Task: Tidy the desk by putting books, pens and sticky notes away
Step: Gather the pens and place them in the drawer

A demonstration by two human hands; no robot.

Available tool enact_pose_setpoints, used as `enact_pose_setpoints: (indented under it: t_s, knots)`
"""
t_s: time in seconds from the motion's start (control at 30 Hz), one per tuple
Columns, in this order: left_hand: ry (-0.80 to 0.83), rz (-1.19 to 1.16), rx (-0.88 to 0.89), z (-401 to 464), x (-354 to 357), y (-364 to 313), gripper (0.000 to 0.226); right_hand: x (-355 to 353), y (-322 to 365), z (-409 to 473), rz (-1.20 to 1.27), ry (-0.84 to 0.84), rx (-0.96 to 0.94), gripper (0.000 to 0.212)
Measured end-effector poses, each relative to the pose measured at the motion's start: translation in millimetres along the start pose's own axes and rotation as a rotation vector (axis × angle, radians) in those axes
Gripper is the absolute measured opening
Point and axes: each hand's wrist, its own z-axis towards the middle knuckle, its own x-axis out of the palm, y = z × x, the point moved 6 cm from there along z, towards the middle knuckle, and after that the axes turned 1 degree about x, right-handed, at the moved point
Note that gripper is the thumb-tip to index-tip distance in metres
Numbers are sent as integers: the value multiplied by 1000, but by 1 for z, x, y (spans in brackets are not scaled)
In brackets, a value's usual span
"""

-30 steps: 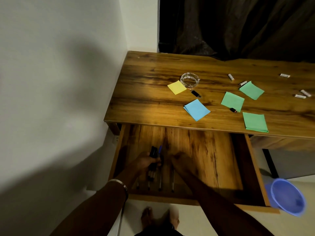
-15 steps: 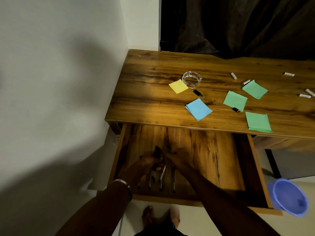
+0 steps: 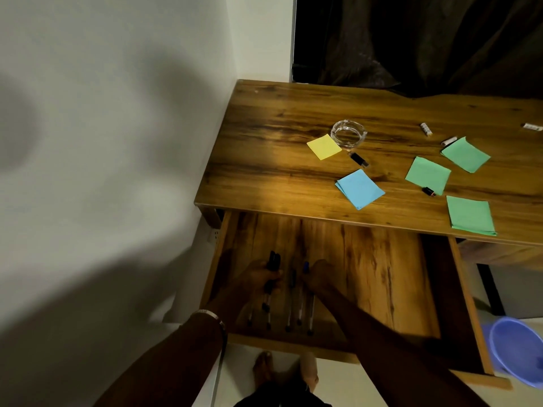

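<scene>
Both my hands are inside the open wooden drawer (image 3: pixel 382 277) under the desk. My left hand (image 3: pixel 260 279) grips a bunch of dark-capped pens (image 3: pixel 273 261). My right hand (image 3: pixel 318 274) pinches a blue-capped pen (image 3: pixel 305 267). Several more pens (image 3: pixel 293 315) lie side by side on the drawer floor below my hands. On the desk top (image 3: pixel 279 171) lie a yellow sticky note (image 3: pixel 324 146), a blue sticky pad (image 3: pixel 359 188) and three green sticky pads (image 3: pixel 427 175), (image 3: pixel 465 154), (image 3: pixel 471 215).
A glass ashtray (image 3: pixel 348 133) stands by the yellow note. Small black caps (image 3: pixel 359 159), (image 3: pixel 428 191) and white cylinders (image 3: pixel 426 129) dot the desk. A white wall runs along the left. A blue bucket (image 3: pixel 517 351) sits on the floor at right. My bare feet (image 3: pixel 264 368) show below.
My hands have drawn slightly apart in the drawer; the right hand now holds a blue-capped pen by itself, while the left still holds its bunch.
</scene>
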Motion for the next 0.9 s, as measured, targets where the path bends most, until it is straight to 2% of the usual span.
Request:
enact_pose_setpoints:
  t_s: [0.13,0.37,0.47,0.5,0.57,0.63,0.7,0.8,0.9]
  knots:
    - [-29,8,-1,-2,-3,-2,6,3,-2,3,-42,-25,0,47]
    - [-84,36,-43,7,-9,-2,5,5,1,1,-20,-31,-27,50]
    - [-114,23,-78,9,-10,-2,16,-4,11,-2,122,-99,-131,19]
    - [-115,4,-86,8,-9,-2,18,-9,18,-7,189,-112,-160,15]
    - [-102,-15,-90,6,-7,-2,15,-13,32,-17,246,-69,-223,16]
    - [-91,2,-47,4,-5,-5,10,-8,45,-27,282,46,-240,20]
    - [-103,36,15,4,-6,-8,20,-2,54,-33,310,131,-234,24]
    - [-169,66,57,2,-12,-8,30,1,58,-37,360,161,-213,22]
    - [-169,52,41,2,-19,-2,20,6,58,-38,433,176,-163,25]
